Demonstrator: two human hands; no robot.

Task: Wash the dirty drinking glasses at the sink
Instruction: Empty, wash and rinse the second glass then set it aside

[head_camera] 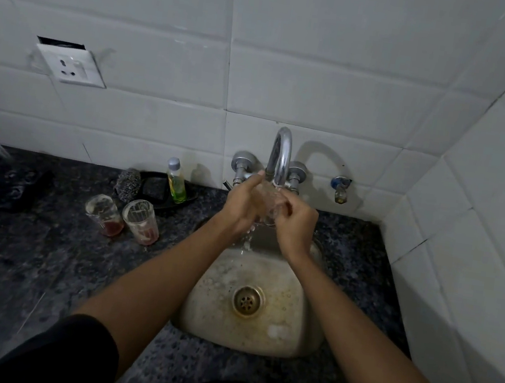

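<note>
Holding a clear drinking glass (270,202) right under the faucet spout (282,156), both hands are wrapped round it above the back edge of the sink (306,328); the left hand (243,204) curls its fingers around the glass from the left side, with one finger lifted up toward the spout; the right hand (297,222) grips it from the right, fingers bent over the rim end, so the glass sits squeezed between the two hands and mostly hidden by them; water is dripping off below the hands into the basin, which has suds and a brass-looking drain (247,301) in the middle.

Off to the left on the dark speckled desk (40,259) stand two more dirty glasses, well apart from the hands; the left dirty glass (105,214) has a reddish residue at the bottom, and the right dirty glass (141,221), just beside it, looks cloudy with pinkish dregs; both upright. Behind them there's a black tray (155,190) holding a soap bottle (176,180) with yellow-green liquid, and a steel scrubber (129,182) at the tray's left end; a wall socket (71,65) sits on the white tiles higher up.
</note>
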